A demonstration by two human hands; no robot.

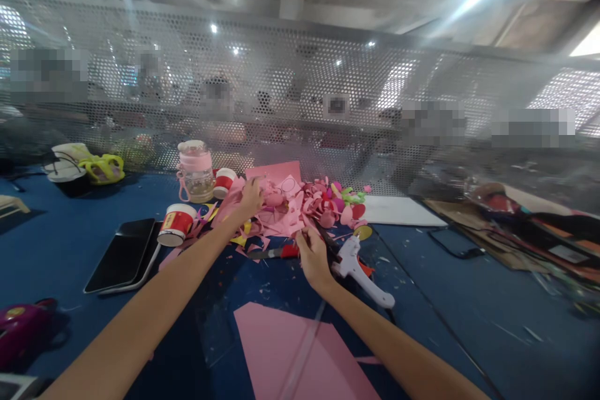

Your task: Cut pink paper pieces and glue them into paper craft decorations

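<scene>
A heap of pink paper scraps and cut paper petals [281,215] lies in the middle of the table. My left hand [252,197] reaches into its left side, fingers curled down among the scraps; what they hold is hidden. At the heap's front edge is my right hand [313,254], thumb and fingertips pinched against a pink paper piece [295,220]. Just left of that hand lies a bladed tool with a red handle [289,251], partly covered. A white glue gun [359,272] rests to its right. Nearer me lies a large pink paper sheet [285,344], with a clear strip across it.
Paper cups [177,225], a clear bottle with a pink band [195,172] and a black phone [122,256] stand or lie at left. A perforated metal screen [290,87] rises behind. Cardboard and packets [529,231] are at right; a purple object [23,331] sits front left.
</scene>
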